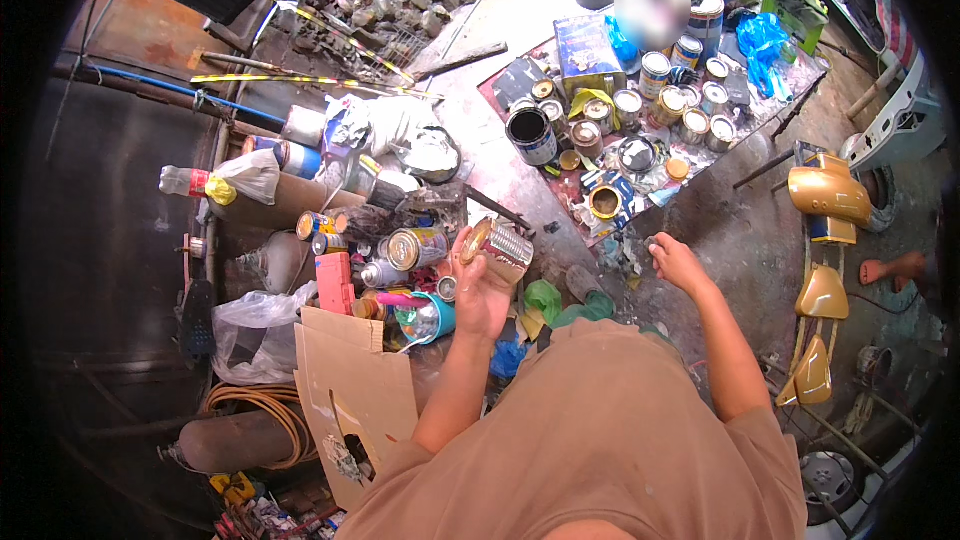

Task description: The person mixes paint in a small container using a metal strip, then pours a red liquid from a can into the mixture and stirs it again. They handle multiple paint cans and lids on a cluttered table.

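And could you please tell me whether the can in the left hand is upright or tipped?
Tipped: the metal can is held sideways in the left hand, ribbed side showing, golden end toward the picture's left.

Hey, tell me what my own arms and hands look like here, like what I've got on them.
Both your left hand and right hand are without gloves. Your forearms are uncovered, with no watch or bracelet visible. The short, loose sleeves belong to a plain brown shirt. The hands are too small in view to rule out a ring.
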`<state>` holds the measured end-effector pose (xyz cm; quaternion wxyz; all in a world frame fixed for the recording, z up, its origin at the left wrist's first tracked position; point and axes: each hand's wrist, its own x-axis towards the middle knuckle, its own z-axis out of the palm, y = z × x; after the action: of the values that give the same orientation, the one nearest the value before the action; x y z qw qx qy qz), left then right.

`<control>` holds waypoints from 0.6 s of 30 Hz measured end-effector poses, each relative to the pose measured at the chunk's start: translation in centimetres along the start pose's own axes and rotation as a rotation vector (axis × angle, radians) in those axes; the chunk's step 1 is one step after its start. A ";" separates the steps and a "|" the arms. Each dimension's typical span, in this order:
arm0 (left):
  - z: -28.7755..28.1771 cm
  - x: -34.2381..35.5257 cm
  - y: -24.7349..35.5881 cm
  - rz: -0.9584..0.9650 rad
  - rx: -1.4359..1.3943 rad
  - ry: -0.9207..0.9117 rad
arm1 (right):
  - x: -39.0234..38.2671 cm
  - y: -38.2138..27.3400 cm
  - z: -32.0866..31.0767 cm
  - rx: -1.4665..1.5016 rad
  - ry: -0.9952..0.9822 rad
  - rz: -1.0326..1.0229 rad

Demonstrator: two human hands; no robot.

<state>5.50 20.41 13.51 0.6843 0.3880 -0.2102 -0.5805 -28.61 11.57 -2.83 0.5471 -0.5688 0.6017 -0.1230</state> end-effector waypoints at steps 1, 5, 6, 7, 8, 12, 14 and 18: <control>-0.4 -0.2 -0.4 -0.013 0.001 0.018 | 0.0 0.0 0.1 0.004 -0.009 -0.011; -1.4 -0.8 -1.5 -0.070 -0.001 0.060 | -0.3 -0.7 0.8 0.043 -0.035 0.014; -1.5 -0.8 -1.7 -0.085 -0.003 0.063 | -0.5 -1.2 0.8 0.040 -0.035 0.019; -1.5 -0.7 -1.9 -0.076 -0.005 0.061 | -0.7 -1.6 0.8 0.037 -0.035 0.024; -1.5 -0.5 -2.0 -0.066 -0.007 0.058 | -0.9 -2.1 0.8 0.036 -0.034 0.029; -2.1 0.5 -3.0 0.027 0.423 0.035 | -1.0 -2.8 0.7 0.067 -0.031 0.004; -1.8 1.5 -3.3 0.114 0.856 -0.003 | -1.1 -2.7 0.2 0.093 -0.005 0.000; -2.4 4.3 -4.7 0.173 0.953 -0.114 | -0.9 -1.5 -0.9 0.133 0.047 0.021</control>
<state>5.31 16.89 7.70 0.4636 0.6068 -0.5213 -0.3808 -28.70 11.41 -0.90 0.5706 -0.5217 0.6109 -0.1702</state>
